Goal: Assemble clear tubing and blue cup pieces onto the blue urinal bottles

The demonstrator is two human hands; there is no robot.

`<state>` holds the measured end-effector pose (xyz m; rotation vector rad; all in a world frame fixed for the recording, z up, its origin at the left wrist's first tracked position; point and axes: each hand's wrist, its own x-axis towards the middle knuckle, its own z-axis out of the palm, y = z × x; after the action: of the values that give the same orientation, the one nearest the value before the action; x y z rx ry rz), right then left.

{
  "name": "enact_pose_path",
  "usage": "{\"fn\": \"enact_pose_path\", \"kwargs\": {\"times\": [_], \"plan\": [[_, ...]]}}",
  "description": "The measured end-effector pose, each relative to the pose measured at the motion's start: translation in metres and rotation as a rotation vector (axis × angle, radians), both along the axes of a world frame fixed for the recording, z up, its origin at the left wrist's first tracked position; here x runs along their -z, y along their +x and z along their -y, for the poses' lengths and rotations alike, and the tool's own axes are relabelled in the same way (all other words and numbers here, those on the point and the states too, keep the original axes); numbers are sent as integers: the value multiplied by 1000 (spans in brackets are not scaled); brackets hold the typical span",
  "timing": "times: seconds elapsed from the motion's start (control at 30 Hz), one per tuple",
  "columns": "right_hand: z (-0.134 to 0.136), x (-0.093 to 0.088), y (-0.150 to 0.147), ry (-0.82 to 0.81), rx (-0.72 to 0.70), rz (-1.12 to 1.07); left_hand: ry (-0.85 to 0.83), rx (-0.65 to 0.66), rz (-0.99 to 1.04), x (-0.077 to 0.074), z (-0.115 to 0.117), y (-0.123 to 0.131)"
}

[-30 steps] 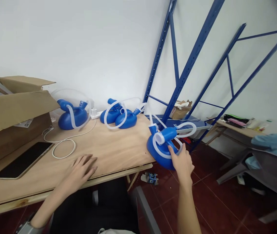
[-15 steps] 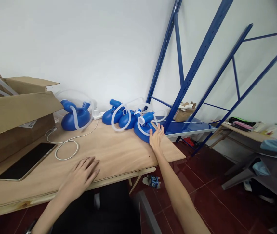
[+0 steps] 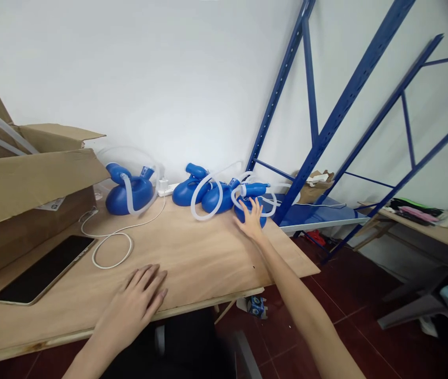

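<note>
Standing now on the wooden table (image 3: 192, 258) in the head view, the right-most blue bottle (image 3: 256, 189) has come inward from beyond the table's right edge, where it was held one second ago. So it appears placed, and it makes the row with the middle blue bottle (image 3: 213, 202) and the back blue bottle (image 3: 183, 194); whether it touches its neighbour, I cannot tell. The right hand (image 3: 252, 223) is spread, with thumb apart from the fingers, and it lies in front of this bottle. It seems to have loosened its hold, but a light touch of the fingertips cannot be excluded. The left hand (image 3: 131, 305) has remained near the front edge, palm down, fingers slightly curved and a little apart, and it holds nothing that I can see. Nearest to it are the white cable (image 3: 117, 231) and the dark tablet (image 3: 44, 271), both lying apart from it.
</note>
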<state>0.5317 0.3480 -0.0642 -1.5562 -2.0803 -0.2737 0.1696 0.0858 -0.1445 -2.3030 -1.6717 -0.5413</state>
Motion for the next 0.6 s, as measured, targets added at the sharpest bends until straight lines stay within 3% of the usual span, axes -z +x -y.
{"fn": "enact_pose_path", "kwargs": {"times": [0.13,0.23,0.33,0.4,0.5,0.6], "plan": [[15,-7,-27,39,-172,-40,27,42,-13,10,2,-2],[34,-6,-52,-128,-357,-1,41,103,-43,20,5,-7],[49,-6,-77,-291,-378,-27,83,135,-81,25,7,-10],[58,-9,-99,-421,-459,-7,146,152,-113,24,7,-10],[68,-12,-143,-601,-742,73,257,139,-151,17,5,-7],[57,-11,-197,-537,-860,-26,371,84,-196,8,1,-3]]}}
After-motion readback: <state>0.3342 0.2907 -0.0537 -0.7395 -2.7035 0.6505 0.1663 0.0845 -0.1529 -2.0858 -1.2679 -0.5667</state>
